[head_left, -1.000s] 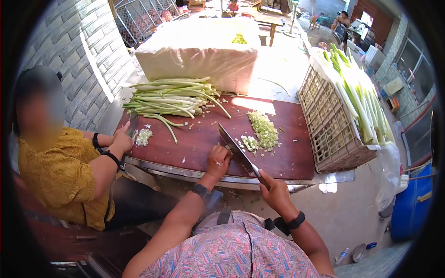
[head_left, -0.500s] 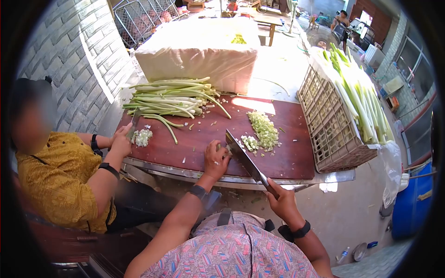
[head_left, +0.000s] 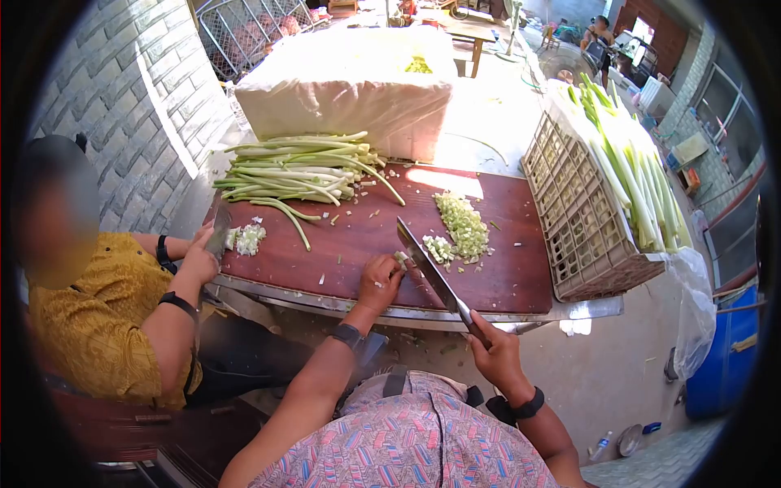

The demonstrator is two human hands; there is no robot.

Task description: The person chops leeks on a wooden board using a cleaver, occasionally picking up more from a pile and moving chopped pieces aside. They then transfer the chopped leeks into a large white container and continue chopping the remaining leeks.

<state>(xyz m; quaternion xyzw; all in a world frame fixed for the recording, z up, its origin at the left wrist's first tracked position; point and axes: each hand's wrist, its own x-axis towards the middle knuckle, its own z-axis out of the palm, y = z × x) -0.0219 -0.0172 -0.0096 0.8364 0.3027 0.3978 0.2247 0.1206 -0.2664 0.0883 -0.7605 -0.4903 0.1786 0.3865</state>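
Observation:
My right hand (head_left: 496,358) grips the handle of a large kitchen knife (head_left: 431,275). Its blade slants up and left over the dark red board (head_left: 350,281). Just left of the blade, my left hand (head_left: 381,281) is curled with its fingertips on a short pale piece of green onion (head_left: 400,257), mostly hidden by the fingers. Right of the blade lies a pile of chopped green onion (head_left: 464,228). Whole green onion stalks (head_left: 297,171) are heaped at the back left of the board.
On the left, a co-worker in a yellow top (head_left: 106,317) holds another knife (head_left: 220,229) beside chopped white bits (head_left: 246,239). A plastic crate (head_left: 582,220) full of green onions stands at the board's right end. Behind the board is a large cloth-covered box (head_left: 350,114).
My left hand's fingers have drawn in more tightly around the piece. My knife has barely moved. The co-worker's hands and knife have shifted left.

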